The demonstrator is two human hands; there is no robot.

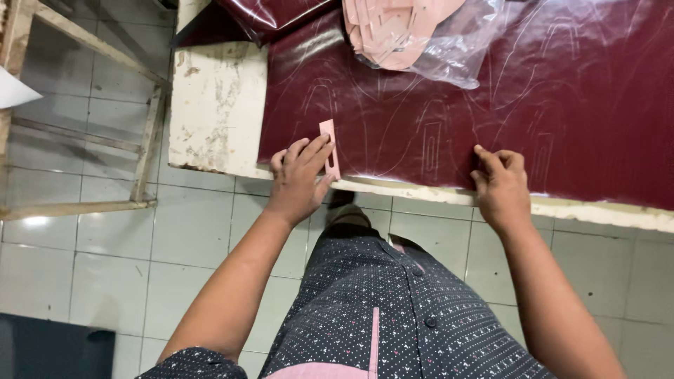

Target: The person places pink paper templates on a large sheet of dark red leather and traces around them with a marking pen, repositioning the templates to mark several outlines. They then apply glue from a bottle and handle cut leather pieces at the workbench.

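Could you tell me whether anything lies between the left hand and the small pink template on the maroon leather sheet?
Nothing visible does: the left hand already presses its fingers on the pink template, which lies flat on the maroon leather sheet.

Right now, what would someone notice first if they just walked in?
The big shiny dark red sheet covering the worn white table, marked with faint traced outlines. The left hand presses a small pink template on it, and the right hand rests at its near edge.
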